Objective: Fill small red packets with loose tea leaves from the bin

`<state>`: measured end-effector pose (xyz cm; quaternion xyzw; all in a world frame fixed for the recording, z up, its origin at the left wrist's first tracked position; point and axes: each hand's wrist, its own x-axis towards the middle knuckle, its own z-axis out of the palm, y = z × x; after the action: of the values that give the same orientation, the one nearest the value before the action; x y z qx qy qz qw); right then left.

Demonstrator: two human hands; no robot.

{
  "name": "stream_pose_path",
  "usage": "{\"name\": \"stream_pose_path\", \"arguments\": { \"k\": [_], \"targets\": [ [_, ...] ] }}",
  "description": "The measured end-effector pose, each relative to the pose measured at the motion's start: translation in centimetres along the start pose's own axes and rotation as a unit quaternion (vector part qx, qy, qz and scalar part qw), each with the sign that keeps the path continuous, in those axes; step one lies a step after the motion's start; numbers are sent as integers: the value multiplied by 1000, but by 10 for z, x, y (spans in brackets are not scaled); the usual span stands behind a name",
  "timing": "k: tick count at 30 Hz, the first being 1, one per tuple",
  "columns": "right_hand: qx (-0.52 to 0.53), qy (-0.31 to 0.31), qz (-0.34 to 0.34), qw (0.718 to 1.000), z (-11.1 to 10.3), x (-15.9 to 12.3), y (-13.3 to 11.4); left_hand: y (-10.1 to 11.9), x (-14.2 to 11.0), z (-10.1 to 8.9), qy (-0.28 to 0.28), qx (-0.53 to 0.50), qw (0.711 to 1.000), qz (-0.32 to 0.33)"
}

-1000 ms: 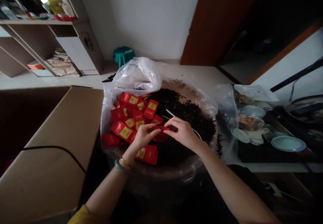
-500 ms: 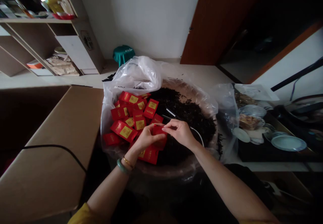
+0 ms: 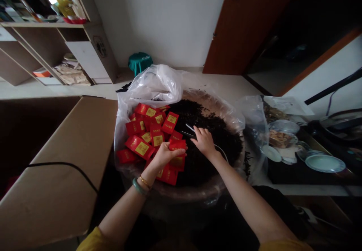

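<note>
My left hand (image 3: 166, 154) is closed on a small red packet (image 3: 177, 144) with gold print, its thumb across the front. My right hand (image 3: 204, 141) has its fingers curled over a slim two-armed clamp tool (image 3: 189, 131) with a pale strip on one arm; its handle is hidden under the palm. A white cord (image 3: 223, 151) curves out beside the wrist. Several more red packets (image 3: 141, 147) are heaped to the left of my hands. Dark, dry loose leaves (image 3: 217, 130) fill the right part of the wide round basket (image 3: 181, 195), which is lined with clear plastic (image 3: 158, 81).
An open cardboard box (image 3: 65, 160) stands at left, a black cable across its flap. At right, a dark tray (image 3: 285, 173) holds dishes and a tub. Behind are a shelf unit (image 3: 82, 60), a green-covered stool (image 3: 140, 63) and a brown door (image 3: 226, 32).
My right hand has let go of the packet's top edge and moved right onto the clamp tool. The left hand still holds the packet, whose front now shows more.
</note>
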<state>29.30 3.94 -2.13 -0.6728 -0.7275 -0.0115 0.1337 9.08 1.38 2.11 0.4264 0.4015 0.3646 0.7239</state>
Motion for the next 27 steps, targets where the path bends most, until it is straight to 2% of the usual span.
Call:
{"name": "stream_pose_path", "arguments": {
  "k": [3, 6, 8, 10, 12, 15, 19, 27],
  "targets": [
    [30, -8, 27, 999, -1, 5, -3, -3, 2, -3, -3, 31, 999, 14],
    [168, -5, 51, 985, -16, 11, 5, -5, 4, -6, 5, 48, 998, 28],
    [294, -27, 34, 955, -32, 13, 11, -6, 6, -8, 9, 55, 998, 33],
    [398, -85, -15, 913, -52, 10, 11, -6, 7, -8, 11, 65, 997, 36],
    [427, -135, -57, 892, -70, 4, 4, -5, 7, -8, 15, 83, 996, 43],
    [387, -159, -78, 905, -86, -5, -14, -2, 6, -7, 8, 113, 991, 67],
    [348, -144, -69, 924, -90, -11, -33, -1, 4, -5, -6, 134, 986, 95],
    [325, -104, -68, 938, -91, -14, -40, -4, 4, -6, 11, 144, 985, 91]
  ]
}}
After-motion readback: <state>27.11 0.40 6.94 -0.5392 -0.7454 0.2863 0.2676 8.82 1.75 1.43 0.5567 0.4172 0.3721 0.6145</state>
